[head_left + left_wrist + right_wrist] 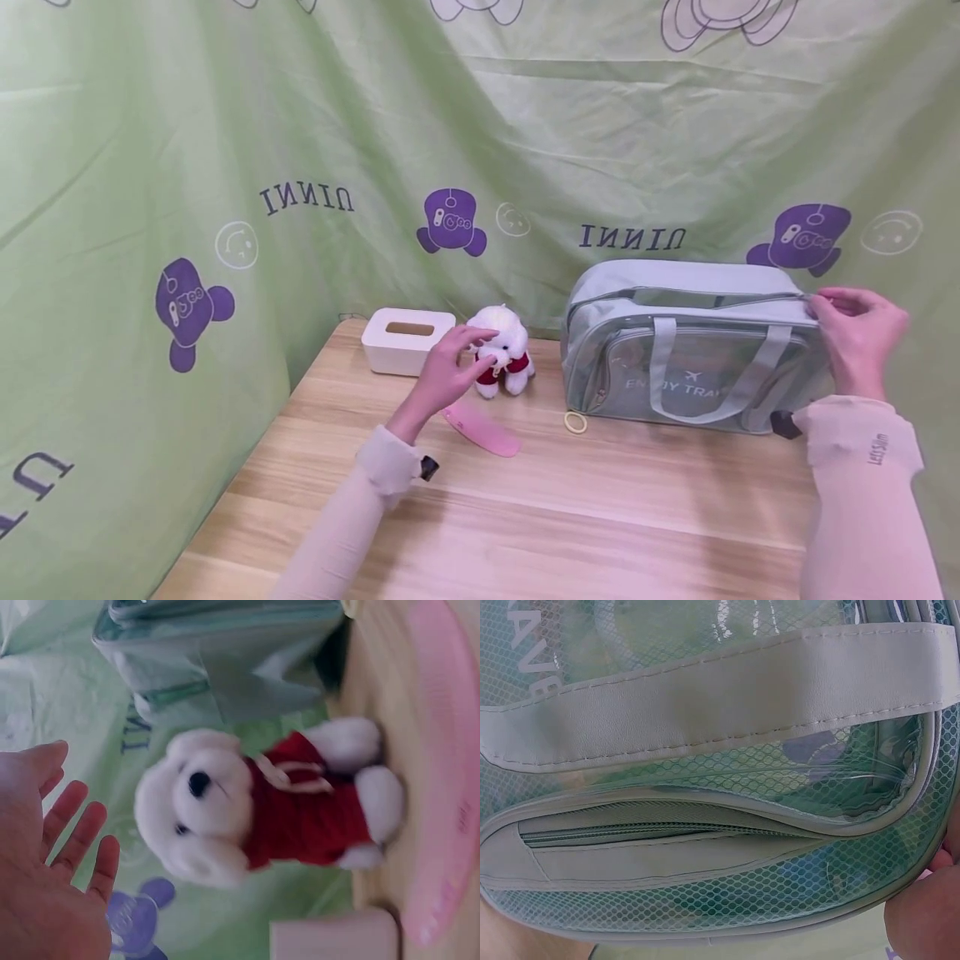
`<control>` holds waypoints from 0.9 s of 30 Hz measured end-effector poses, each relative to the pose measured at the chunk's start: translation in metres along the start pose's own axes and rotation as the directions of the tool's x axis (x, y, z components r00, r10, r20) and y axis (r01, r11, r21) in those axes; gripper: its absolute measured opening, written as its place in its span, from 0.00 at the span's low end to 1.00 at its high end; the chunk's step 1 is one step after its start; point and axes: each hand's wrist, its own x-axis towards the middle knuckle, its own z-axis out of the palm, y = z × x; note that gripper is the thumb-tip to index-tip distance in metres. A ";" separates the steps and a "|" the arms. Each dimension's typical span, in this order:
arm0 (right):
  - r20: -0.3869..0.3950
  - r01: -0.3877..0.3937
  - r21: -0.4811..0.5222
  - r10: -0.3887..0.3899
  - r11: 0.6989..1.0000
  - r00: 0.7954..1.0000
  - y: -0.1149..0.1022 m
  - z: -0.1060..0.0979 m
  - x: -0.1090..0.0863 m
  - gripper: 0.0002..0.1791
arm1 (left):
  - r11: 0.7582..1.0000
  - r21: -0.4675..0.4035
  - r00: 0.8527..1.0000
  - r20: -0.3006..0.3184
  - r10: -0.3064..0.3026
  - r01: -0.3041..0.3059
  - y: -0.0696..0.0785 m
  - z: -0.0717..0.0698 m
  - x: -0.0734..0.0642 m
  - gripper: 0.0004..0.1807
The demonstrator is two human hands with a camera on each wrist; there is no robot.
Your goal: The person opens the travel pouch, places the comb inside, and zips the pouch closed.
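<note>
At the top right corner of a see-through grey-green travel bag (pixel 693 350), my right hand (pixel 862 333) pinches the bag by the end of its zipper; the fingertips are partly hidden. The bag's top opening gapes along most of its length. In the right wrist view the mesh side, a strap (pixel 697 705) and part of a finger (pixel 922 907) show. My left hand (pixel 450 371) hovers before a white plush dog (pixel 498 329) in a red top, fingers spread and loosely bent, holding nothing. The left wrist view shows a gap between that hand and the dog.
A white tissue box (pixel 405 319) stands left of the dog. On the wooden table (pixel 525 525) lie a pink comb (pixel 487 433) and a pale yellow ring (pixel 575 422) beside the bag. A green printed curtain (pixel 337 100) hangs behind and at the left.
</note>
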 end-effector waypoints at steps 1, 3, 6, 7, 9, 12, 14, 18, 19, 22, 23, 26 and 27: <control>-0.007 0.006 -0.006 -0.006 1.000 1.000 0.000 0.000 0.000 0.13 | 1.000 0.006 1.000 0.007 -0.018 0.018 -0.006 -0.003 -0.005 0.21; -0.016 0.013 -0.016 -0.014 1.000 1.000 0.000 0.000 0.001 0.13 | 0.998 0.012 0.998 0.022 -0.059 0.059 -0.018 -0.009 -0.015 0.22; -0.017 0.016 -0.037 -0.016 0.999 1.000 0.001 0.000 0.001 0.13 | 0.992 0.015 0.991 0.044 -0.123 0.122 -0.038 -0.015 -0.031 0.23; -0.016 0.016 -0.040 -0.016 0.999 1.000 0.001 0.000 0.001 0.13 | 0.989 0.012 0.987 0.052 -0.149 0.149 -0.043 -0.017 -0.036 0.23; -0.012 0.006 -0.029 -0.006 1.000 1.000 0.002 0.000 0.001 0.13 | 0.980 0.014 0.978 0.069 -0.197 0.197 -0.053 -0.020 -0.044 0.24; -0.014 0.002 -0.036 -0.002 0.999 1.000 0.003 0.000 0.001 0.13 | 0.968 0.013 0.965 0.085 -0.250 0.250 -0.061 -0.022 -0.051 0.25; -0.014 0.006 -0.048 -0.006 0.999 1.000 0.003 0.000 0.001 0.13 | 0.964 0.006 0.961 0.088 -0.264 0.264 -0.064 -0.023 -0.053 0.26; -0.004 0.021 -0.099 -0.022 0.995 1.000 0.003 -0.001 0.002 0.13 | 0.964 -0.001 0.959 0.101 -0.266 0.268 -0.068 -0.022 -0.056 0.26; 0.000 0.026 -0.112 -0.026 0.993 1.000 0.003 -0.001 0.002 0.13 | 0.962 -0.004 0.956 0.107 -0.272 0.274 -0.069 -0.022 -0.057 0.26; 0.017 0.052 -0.178 -0.050 0.983 0.999 0.002 -0.002 0.001 0.13 | 0.950 0.000 0.942 0.130 -0.310 0.312 -0.074 -0.021 -0.061 0.27; 0.026 0.064 -0.205 -0.060 0.977 0.998 0.001 -0.002 0.001 0.13 | 0.944 -0.002 0.935 0.137 -0.327 0.331 -0.077 -0.021 -0.062 0.27; 0.054 0.095 -0.254 -0.084 0.963 0.995 0.000 -0.003 0.001 0.13 | 0.924 -0.008 0.912 0.159 -0.377 0.383 -0.083 -0.022 -0.067 0.27; 0.066 0.101 -0.262 -0.086 0.960 0.994 0.000 -0.004 0.001 0.13 | 0.917 -0.010 0.904 0.169 -0.392 0.400 -0.084 -0.023 -0.068 0.27</control>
